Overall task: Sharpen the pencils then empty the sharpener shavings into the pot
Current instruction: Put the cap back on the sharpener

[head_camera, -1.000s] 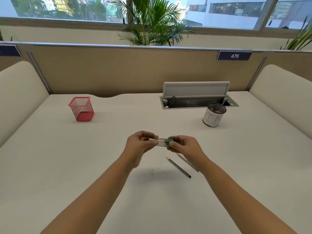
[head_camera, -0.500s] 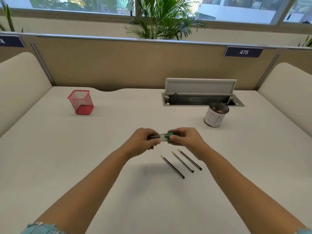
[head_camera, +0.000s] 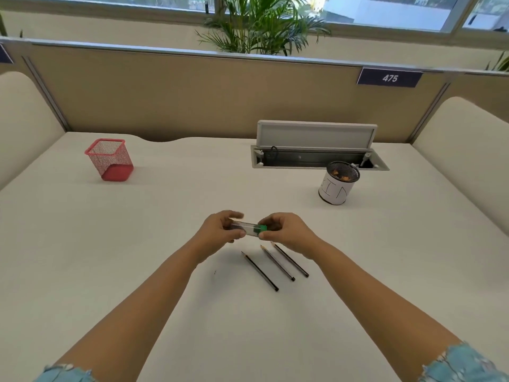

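Both hands pinch one small sharpener [head_camera: 250,229] between them, held up off the white desk [head_camera: 165,216]. The left hand [head_camera: 220,230] has its thumb and fingers closed on the clear tube end, where the shavings collect, and the right hand [head_camera: 286,232] has its fingertips closed on the green cap end. The sharpener lies roughly level, tilted slightly down toward the right. Whether the cap is loose or fully seated on the tube is hard to tell from here.

Just below the hands, three dark pencils lie flat on the desk, side by side and nearly parallel, their sharpened tips pointing up and to the left toward the hands. The left pencil [head_camera: 260,271] sits a little lower than the middle pencil [head_camera: 277,262], and the right pencil [head_camera: 289,259] has its tip almost under the right hand. None of them touch each other.

Farther back on the right stands the pot [head_camera: 338,187], a black mesh cup wrapped in white paper with marker lettering, and some orange-brown shavings show inside it. It sits just in front of the open cable tray [head_camera: 316,158] set into the desk, its grey lid raised. Well apart on the left stands a red mesh pen holder [head_camera: 110,159]. Frayed pale blue sleeves [head_camera: 465,365] show at the bottom corners.
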### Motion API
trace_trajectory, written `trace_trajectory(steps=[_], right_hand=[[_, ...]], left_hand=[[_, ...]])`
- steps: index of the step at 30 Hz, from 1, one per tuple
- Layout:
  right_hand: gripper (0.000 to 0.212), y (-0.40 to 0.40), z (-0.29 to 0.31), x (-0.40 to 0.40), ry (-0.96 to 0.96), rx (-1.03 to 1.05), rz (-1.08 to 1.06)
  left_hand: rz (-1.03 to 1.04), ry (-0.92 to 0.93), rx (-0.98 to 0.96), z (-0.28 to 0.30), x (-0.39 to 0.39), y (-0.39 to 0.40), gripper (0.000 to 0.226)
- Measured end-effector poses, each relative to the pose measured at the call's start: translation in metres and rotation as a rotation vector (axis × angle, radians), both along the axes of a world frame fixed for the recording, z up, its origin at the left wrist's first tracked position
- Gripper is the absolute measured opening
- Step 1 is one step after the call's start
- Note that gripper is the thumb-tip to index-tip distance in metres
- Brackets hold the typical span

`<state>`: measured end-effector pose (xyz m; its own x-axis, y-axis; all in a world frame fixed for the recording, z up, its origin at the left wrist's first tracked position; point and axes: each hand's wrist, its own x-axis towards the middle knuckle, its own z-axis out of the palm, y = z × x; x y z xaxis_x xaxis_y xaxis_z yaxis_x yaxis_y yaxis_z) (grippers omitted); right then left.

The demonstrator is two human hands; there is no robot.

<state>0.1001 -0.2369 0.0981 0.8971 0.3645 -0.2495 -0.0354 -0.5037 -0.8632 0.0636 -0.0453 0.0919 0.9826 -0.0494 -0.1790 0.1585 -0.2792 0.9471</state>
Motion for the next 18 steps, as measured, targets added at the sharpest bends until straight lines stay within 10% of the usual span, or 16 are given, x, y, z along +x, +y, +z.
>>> trace_trajectory(steps=[14, 18], right_hand=[[0.029, -0.029, -0.049, 0.073, -0.206, -0.24, -0.487], [0.03, -0.026, -0.057, 0.08, -0.248, -0.345, -0.44]], left_hand=[[0.481, 0.007, 0.092, -0.048, -0.019, 0.039, 0.022], [0.521, -0.164, 0.532, -0.063, -0.036, 0.051, 0.032]])
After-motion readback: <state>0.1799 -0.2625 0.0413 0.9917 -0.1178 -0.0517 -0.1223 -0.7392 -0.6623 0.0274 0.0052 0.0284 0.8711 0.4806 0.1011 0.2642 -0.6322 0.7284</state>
